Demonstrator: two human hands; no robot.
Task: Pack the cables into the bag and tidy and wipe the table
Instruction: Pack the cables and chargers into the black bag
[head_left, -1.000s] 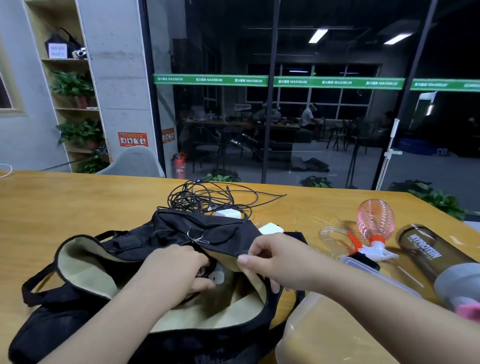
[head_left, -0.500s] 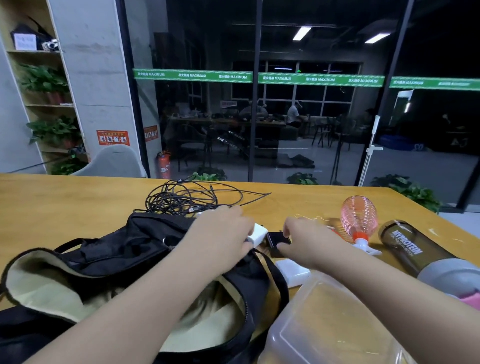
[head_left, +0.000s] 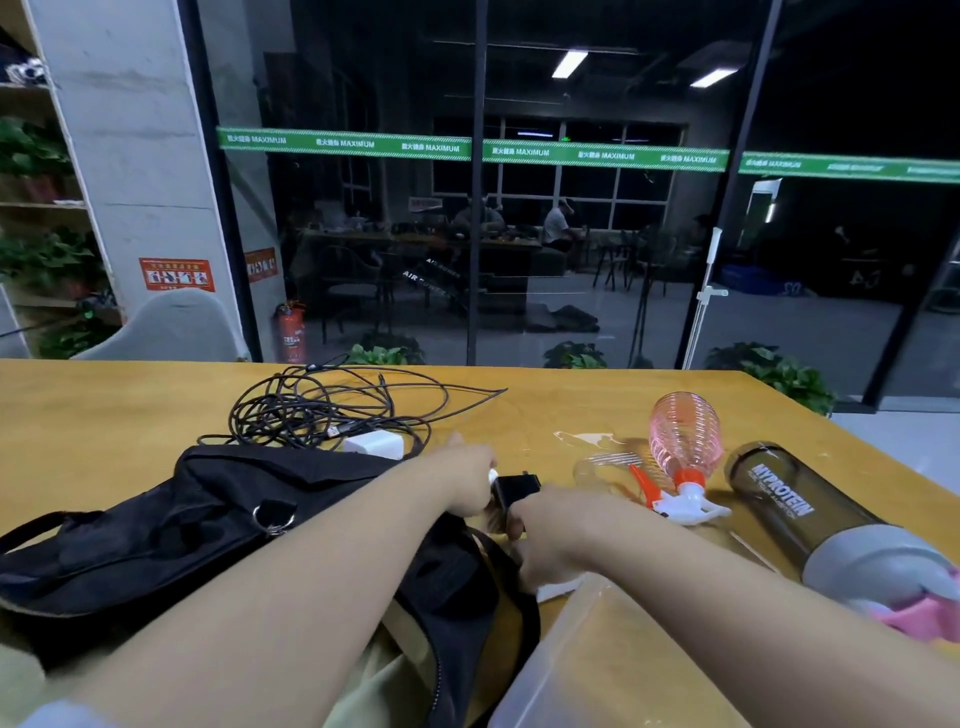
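Both hands are meeting at a black charger (head_left: 514, 487) right of the bag (head_left: 208, 525): left hand (head_left: 467, 483) and right hand (head_left: 545, 530) fingers are curling onto it.

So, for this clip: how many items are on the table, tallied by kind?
Bags: 1, black bag
Cable bundles: 1, tangled black cables
Chargers: 2, white charger, black charger between the hands
Bottles: 2, pink spray bottle, dark shaker
Clear containers: 1
Total: 7

Cable tangle (head_left: 332, 410) beyond bag (head_left: 218, 519)
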